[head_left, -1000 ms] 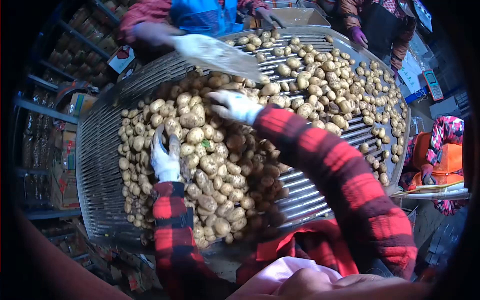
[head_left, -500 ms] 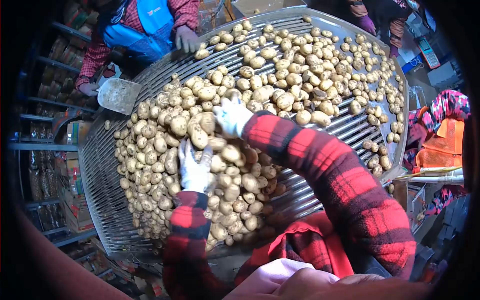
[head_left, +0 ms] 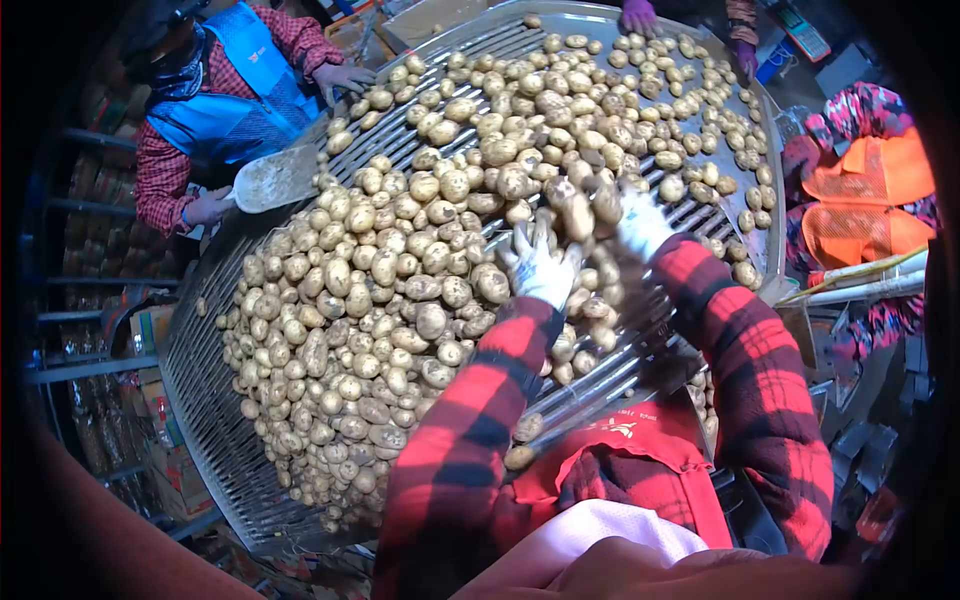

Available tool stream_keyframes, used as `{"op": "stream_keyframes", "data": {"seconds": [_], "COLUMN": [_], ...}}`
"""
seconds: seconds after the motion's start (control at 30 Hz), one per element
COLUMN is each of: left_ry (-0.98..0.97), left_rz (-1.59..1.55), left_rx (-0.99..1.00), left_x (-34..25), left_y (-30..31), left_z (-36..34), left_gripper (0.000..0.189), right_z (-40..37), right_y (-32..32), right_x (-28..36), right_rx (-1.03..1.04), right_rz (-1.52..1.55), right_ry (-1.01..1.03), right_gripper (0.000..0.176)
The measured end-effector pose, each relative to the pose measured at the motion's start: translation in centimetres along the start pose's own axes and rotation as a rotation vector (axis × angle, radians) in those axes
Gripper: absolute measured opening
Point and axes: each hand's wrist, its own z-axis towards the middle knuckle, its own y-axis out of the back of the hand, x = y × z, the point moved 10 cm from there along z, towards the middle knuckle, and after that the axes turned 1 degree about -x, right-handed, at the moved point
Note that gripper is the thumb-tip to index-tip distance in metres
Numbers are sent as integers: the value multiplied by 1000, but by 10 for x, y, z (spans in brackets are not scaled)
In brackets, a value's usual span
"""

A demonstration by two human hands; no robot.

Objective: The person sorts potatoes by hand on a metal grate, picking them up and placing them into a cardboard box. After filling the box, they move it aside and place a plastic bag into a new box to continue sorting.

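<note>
A large heap of potatoes (head_left: 350, 290) covers much of a slatted metal table (head_left: 200, 340). My left hand (head_left: 542, 264), in a white glove, lies against the potatoes near the middle with its fingers spread. Just to its right is my right hand (head_left: 642, 222), also white-gloved and smeared by motion, so its fingers do not show clearly. Between and beyond the two hands, a few potatoes (head_left: 578, 215) are blurred or tilted up, touching the gloves' fingertips. More potatoes (head_left: 590, 305) lie below my hands, close to my red apron (head_left: 640, 440).
Across the table a person in a blue vest (head_left: 235, 95) holds a scoop (head_left: 275, 180) at the left edge. Another person's purple gloved hand (head_left: 640, 17) rests on the far rim. A person with orange mesh (head_left: 865, 190) stands at right. Shelving (head_left: 100, 290) lines the left.
My hands have moved rightward from the middle of the heap, with potatoes shifted along. The scoop now lies nearer the heap's upper left, and the view has turned slightly.
</note>
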Motion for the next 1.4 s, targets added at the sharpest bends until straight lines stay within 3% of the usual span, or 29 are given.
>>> {"op": "stream_keyframes", "data": {"seconds": [0.03,0.1,0.17,0.23,0.27,0.3,0.33,0.37,0.4,0.43,0.47,0.5,0.53,0.57,0.67,0.7,0.77,0.83,0.9,0.97,1.07,1.1,1.17,1.2,1.3,1.4], "left_ry": [-43,-116,-376,-268,-343,-436,-446,-430,-307,-183,-86,11,43,26,60,3,-220,-168,-346,-415,-365,-402,-480,-580,-413,-236], "left_rz": [18,62,-265,-449,-412,-232,-94,137,257,378,316,257,315,476,494,472,357,311,274,165,75,7,77,-19,-194,-385], "left_rx": [-70,-1,85,361,283,124,18,-207,-277,-351,-318,-286,-158,-44,88,-2,48,129,64,7,201,237,503,360,424,300], "left_x": [-14,-42,-73,-70,-67,-53,-32,-6,42,81,101,113,96,85,65,53,21,-29,-47,-68,-92,-96,-109,-102,-70,-18], "left_y": [-4,-29,-57,-71,-52,-33,-8,19,30,44,57,65,60,43,10,5,-20,-32,-86,-107,-124,-132,-124,-123,-99,-82], "left_z": [4,11,1,-25,-39,-52,-66,-89,-99,-108,-113,-115,-114,-113,-120,-123,-122,-118,-114,-96,-75,-75,-96,-111,-144,-167], "left_gripper": [88,83,73,69,57,51,50,53,57,60,61,62,64,68,71,70,64,57,60,63,63,61,57,53,48,37], "right_z": [-3,-29,-58,-100,-125,-145,-167,-176,-186,-199,-202,-210,-217,-209,-193,-187,-184,-181,-175,-173,-160,-160,-150,-151,-147,-109], "right_y": [1,-3,3,7,18,26,46,30,46,28,25,-1,-22,-34,-57,-73,-60,-43,-36,-33,-33,-20,-6,1,28,59], "right_x": [-31,-60,-76,-79,-66,-42,-4,23,64,105,144,178,198,208,194,151,123,82,44,14,-38,-49,-84,-93,-85,-2], "right_rx": [-55,118,-47,-253,-434,-441,-552,-531,-449,-399,-183,-46,-65,-55,-82,75,-136,-286,-263,-322,-322,-422,-411,-418,-541,-678], "right_rz": [221,-27,-88,6,4,-33,67,143,290,255,447,441,381,295,85,302,31,43,17,-90,-119,-94,57,29,-145,124], "right_ry": [20,-51,-120,-181,-222,-226,-84,10,44,202,341,506,575,652,583,116,231,93,-91,-149,-218,-197,-260,-306,-360,-14], "right_gripper": [95,91,85,79,75,70,66,58,51,47,54,62,67,61,42,36,36,41,49,50,55,58,58,56,53,50]}}
